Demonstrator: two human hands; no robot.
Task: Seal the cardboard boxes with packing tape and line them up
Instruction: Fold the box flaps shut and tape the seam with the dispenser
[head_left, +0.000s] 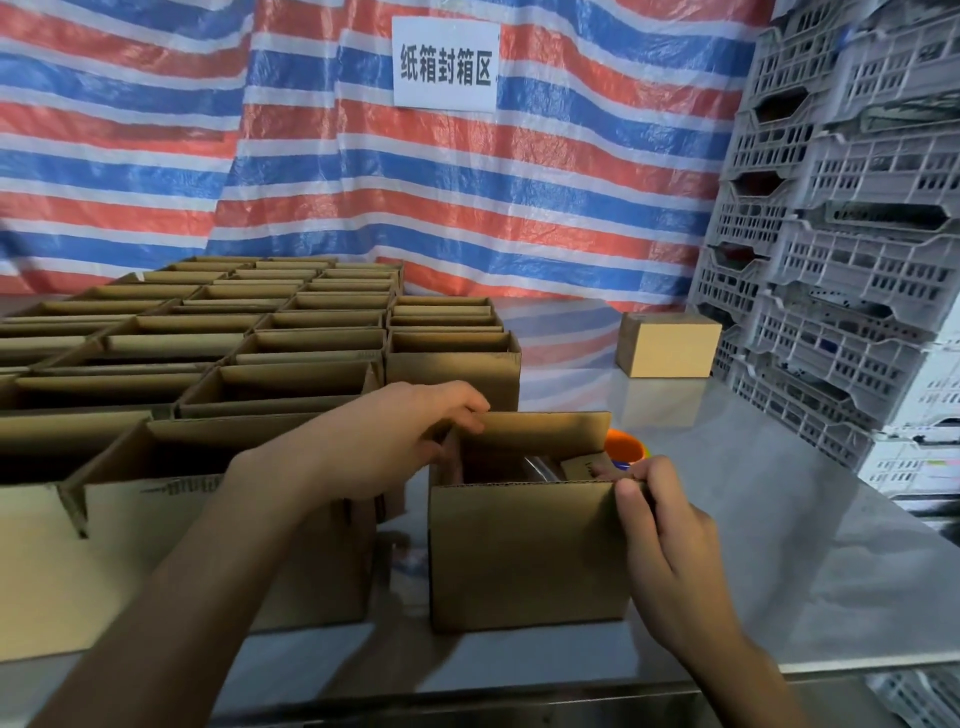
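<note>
An open cardboard box (524, 556) stands on the steel table (779, 519) in front of me, its flaps up. My left hand (395, 441) holds the far left corner of the box, fingers curled over the far flap. My right hand (660, 525) pinches the near flap's right corner, with the thumb on the outside and the fingers over the small right flap. Something shiny lies inside the box. An orange tape roll (626, 448) peeks out behind the box, mostly hidden.
Several open cardboard boxes (234, 353) fill the table's left side in rows. One closed box (667, 344) sits at the back right beside stacked grey plastic crates (841, 249). A striped tarp with a paper sign (445, 63) hangs behind.
</note>
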